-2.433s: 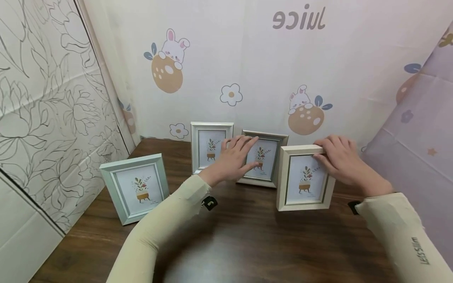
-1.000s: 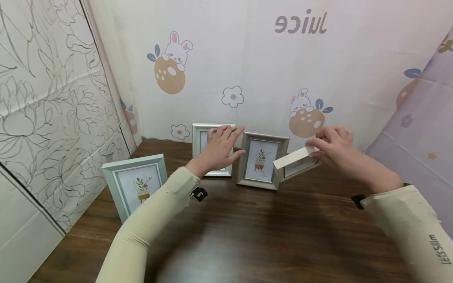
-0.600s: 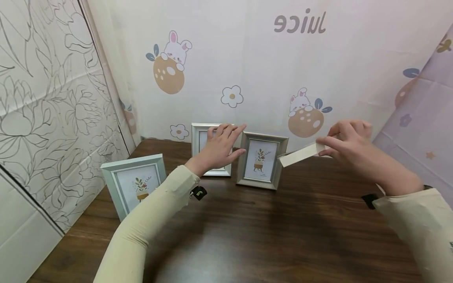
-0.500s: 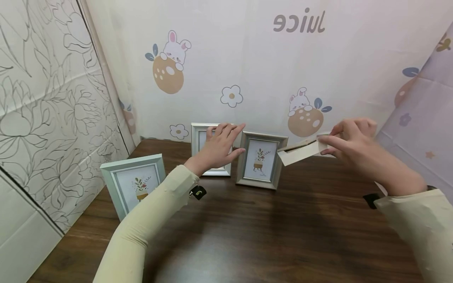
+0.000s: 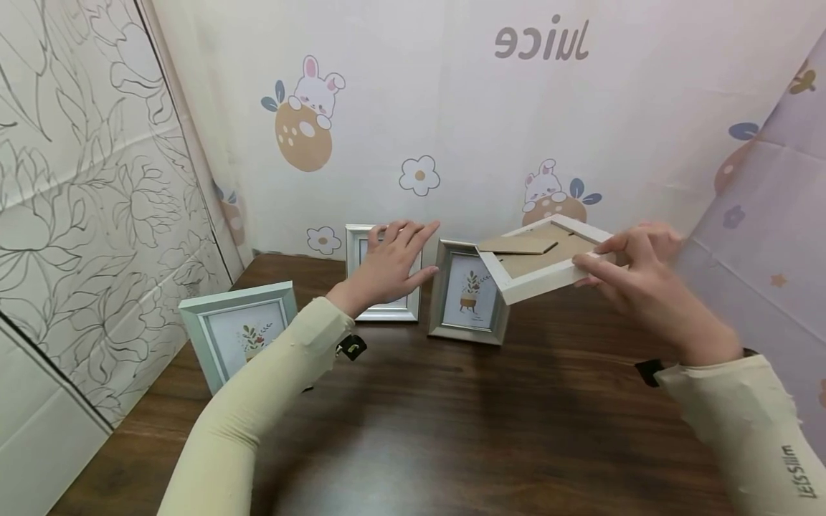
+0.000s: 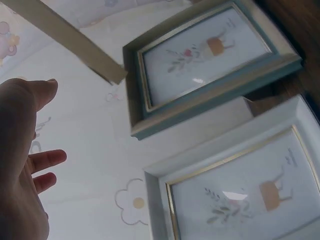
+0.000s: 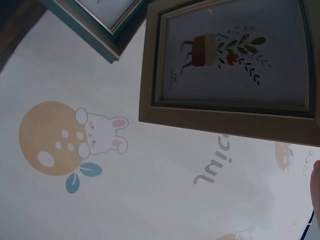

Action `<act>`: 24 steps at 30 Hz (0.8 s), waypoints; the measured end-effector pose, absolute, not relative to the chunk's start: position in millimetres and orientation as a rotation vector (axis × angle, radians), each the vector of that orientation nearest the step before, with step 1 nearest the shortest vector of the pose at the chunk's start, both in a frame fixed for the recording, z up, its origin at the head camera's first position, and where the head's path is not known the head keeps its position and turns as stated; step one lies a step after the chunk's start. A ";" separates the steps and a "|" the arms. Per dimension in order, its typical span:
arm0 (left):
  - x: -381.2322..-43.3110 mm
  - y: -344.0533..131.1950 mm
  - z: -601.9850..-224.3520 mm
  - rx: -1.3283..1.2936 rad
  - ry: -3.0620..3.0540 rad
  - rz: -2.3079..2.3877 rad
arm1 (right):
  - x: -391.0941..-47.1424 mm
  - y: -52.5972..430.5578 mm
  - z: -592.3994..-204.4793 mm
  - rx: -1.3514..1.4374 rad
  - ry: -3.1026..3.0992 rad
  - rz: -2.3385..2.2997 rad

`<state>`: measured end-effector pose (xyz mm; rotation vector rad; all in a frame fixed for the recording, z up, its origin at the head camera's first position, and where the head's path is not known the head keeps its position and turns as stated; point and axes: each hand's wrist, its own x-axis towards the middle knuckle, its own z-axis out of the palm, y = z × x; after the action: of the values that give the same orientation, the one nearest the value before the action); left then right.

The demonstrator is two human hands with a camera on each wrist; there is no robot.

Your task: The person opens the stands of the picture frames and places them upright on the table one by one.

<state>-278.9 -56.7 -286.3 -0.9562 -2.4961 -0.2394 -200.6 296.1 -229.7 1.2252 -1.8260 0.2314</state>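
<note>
My right hand (image 5: 645,283) pinches the edge of a cream picture frame (image 5: 538,283), holding it above the table. Its tan backing board and folded stand face up in the head view; the right wrist view shows its front, with a potted-plant print, from below. My left hand (image 5: 387,269) has its fingers spread and holds nothing, overlapping a standing white picture frame (image 5: 395,315). A champagne-coloured picture frame (image 5: 467,332) stands just right of that, partly overlapped by the raised one. In the left wrist view, both standing frames lie to the right of the fingers.
A pale green picture frame (image 5: 235,337) stands at the left, its lower right hidden behind the left sleeve (image 5: 258,401). All stand on a dark wooden table (image 5: 439,430). Behind hangs a curtain (image 5: 419,107) with bunny prints; a floral panel (image 5: 71,193) borders the left side.
My right hand has lifted the cream frame off the table and tipped it over, so its back now shows. My left hand has shifted left, from the champagne-coloured frame to before the white one.
</note>
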 end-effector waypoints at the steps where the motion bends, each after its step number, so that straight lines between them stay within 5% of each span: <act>1: -279.4 -58.1 -287.1 -0.955 -2.506 -0.229 | -200.8 295.6 -232.0 1.225 -1.818 0.242; 24: -295.4 -59.1 -281.2 -1.047 -2.524 -0.178 | -191.0 275.6 -237.5 1.295 -1.753 0.313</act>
<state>-295.4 -59.1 -281.2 -1.0466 -2.5244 -0.1779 -191.0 275.6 -237.5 1.2951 -1.7529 0.3125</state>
